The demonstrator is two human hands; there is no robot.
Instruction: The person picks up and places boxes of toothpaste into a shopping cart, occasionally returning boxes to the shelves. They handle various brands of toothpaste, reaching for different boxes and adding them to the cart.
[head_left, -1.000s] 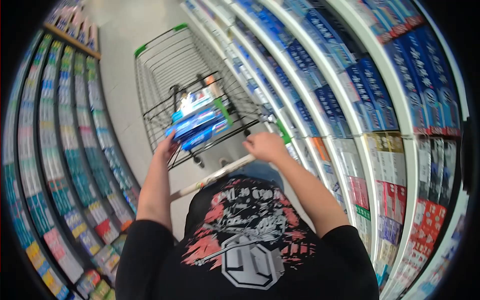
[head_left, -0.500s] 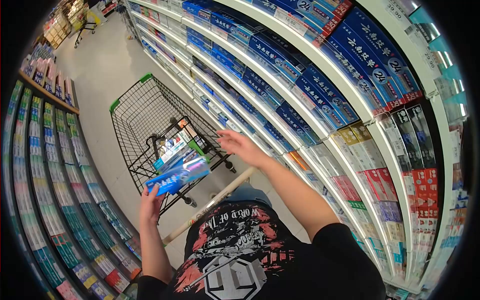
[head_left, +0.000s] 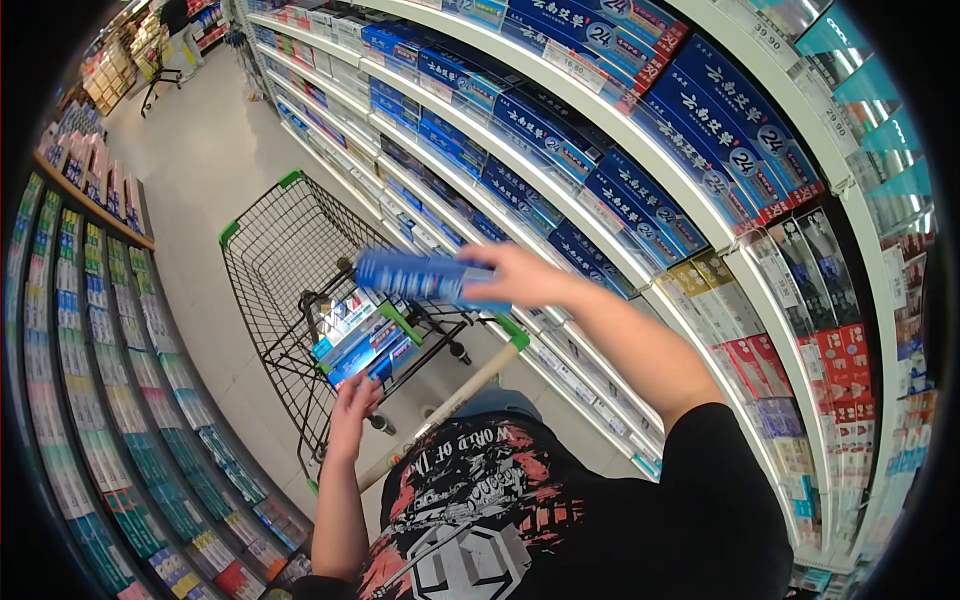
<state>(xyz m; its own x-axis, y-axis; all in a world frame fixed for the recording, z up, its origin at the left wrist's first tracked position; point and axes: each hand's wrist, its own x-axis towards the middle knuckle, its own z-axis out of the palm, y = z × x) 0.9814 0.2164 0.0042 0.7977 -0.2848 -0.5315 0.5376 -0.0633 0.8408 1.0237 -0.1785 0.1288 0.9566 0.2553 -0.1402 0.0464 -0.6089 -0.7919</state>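
Note:
My right hand (head_left: 510,275) grips one end of a long blue box (head_left: 415,277), probably toothpaste, its print smeared by motion. The box is held above the shopping cart, near the lit shelves. Lower down, my left hand (head_left: 355,405) has its fingers apart and holds nothing. Just beyond its fingertips, a shiny blue box (head_left: 368,352) lies at the near end of the shopping cart (head_left: 262,290), beside a white and light-blue package (head_left: 343,316). The cart's pale handle bar (head_left: 450,405) runs in front of my body.
Lit shelves with rows of blue toothpaste boxes (head_left: 715,135) curve along the right. On the left stand low racks of packaged goods (head_left: 140,390). The aisle floor (head_left: 205,150) stretches ahead, with another cart (head_left: 155,70) and a person (head_left: 183,40) at its far end.
My left hand no longer holds a blue box and has moved slightly right and down. My right hand, empty before, now grips a blue box. A person has come into view far ahead.

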